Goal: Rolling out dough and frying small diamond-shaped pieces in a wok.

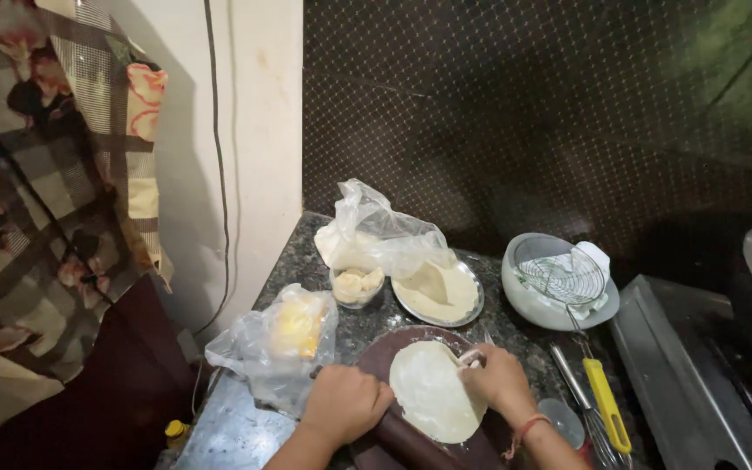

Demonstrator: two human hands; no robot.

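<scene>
A flat round of pale dough (pixel 433 392) lies on a dark round rolling board (pixel 411 344) on the granite counter (pixel 306 261). Across the dough rests a dark wooden rolling pin (pixel 411 442). My left hand (pixel 344 402) presses on the pin at the dough's left edge. My right hand (pixel 500 379) is closed over the pin's other end at the dough's right edge; a red thread circles that wrist.
Behind the board stand a steel plate of flour (pixel 439 294), a small bowl of dough balls (pixel 357 285) and a clear plastic bag (pixel 376 233). Another bag holding something yellow (pixel 282 341) lies left. A wire rack sits in a white bowl (pixel 559 283); yellow-handled tongs (pixel 604 400) and a stove (pixel 698 374) are right.
</scene>
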